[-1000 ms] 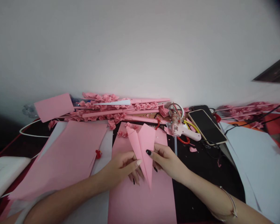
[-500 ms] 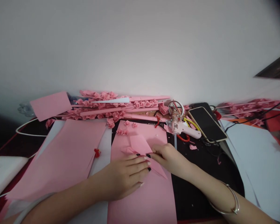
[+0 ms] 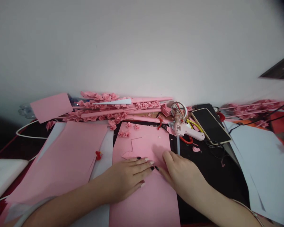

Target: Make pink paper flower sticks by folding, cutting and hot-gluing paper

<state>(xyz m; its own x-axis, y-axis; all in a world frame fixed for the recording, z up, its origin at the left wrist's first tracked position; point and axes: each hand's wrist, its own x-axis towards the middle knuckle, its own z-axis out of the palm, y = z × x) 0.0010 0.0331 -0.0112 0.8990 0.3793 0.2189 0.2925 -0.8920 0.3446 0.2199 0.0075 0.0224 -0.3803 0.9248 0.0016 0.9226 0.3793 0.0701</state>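
Note:
A folded pink paper piece (image 3: 142, 147) lies flat on a larger pink sheet (image 3: 144, 201) on the dark table. My left hand (image 3: 127, 178) rests palm down on its near left part, fingers stretched out and pointing right. My right hand (image 3: 182, 176) lies flat on its right side, fingers extended toward the left so the fingertips of both hands nearly meet. Both press the paper against the table. The paper's lower part is hidden under the hands.
Another big pink sheet (image 3: 68, 157) lies to the left. Pink paper flowers and rolled pink sticks (image 3: 113, 110) line the wall. A pink glue gun (image 3: 186, 130), a tape roll (image 3: 178, 108) and a phone (image 3: 210, 126) sit at the right, beside white paper (image 3: 262, 164).
The folded paper was held up in both hands' fingertips, then was laid down. Both hands now lie flat on it, and the right hand has slid down over it.

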